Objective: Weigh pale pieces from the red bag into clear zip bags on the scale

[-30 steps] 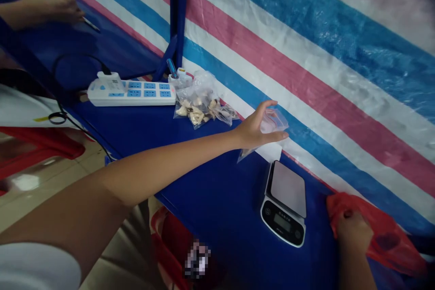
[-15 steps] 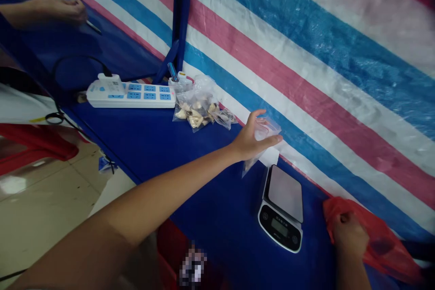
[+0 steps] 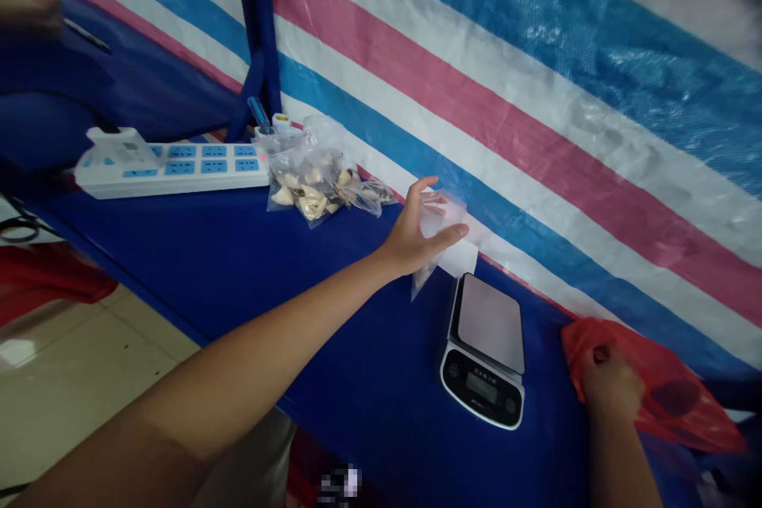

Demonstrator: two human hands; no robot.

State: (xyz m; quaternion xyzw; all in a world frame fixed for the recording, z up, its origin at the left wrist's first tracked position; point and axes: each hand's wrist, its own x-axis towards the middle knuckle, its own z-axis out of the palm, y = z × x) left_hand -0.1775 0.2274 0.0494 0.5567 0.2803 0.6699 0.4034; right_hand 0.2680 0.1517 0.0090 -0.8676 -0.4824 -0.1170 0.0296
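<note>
My left hand (image 3: 413,234) is stretched toward the wall, thumb and forefinger spread wide around a clear zip bag (image 3: 446,210). The other fingers appear to hold the bag from behind, partly seen through the plastic. Its lower corner hangs below my palm, with something pale in it. A white slip of paper (image 3: 459,259) lies beside it. On the right, my right hand (image 3: 616,385) is curled in a fist at the near end of a red plastic bag (image 3: 672,397). Between my hands stands a kitchen scale (image 3: 491,321) with a bare plate.
Clear bags of pale, dark-edged pieces (image 3: 313,194) lie near the wall. Left of them is a white power strip (image 3: 208,182) with an adapter plugged in. A blue metal post (image 3: 255,24) rises behind. Another person's hand (image 3: 32,8) and a pen (image 3: 86,36) are at upper left.
The view has turned slightly right, so most things sit further left in it. My left hand keeps its pose at the clear bag. My right fist stays on the red bag.
</note>
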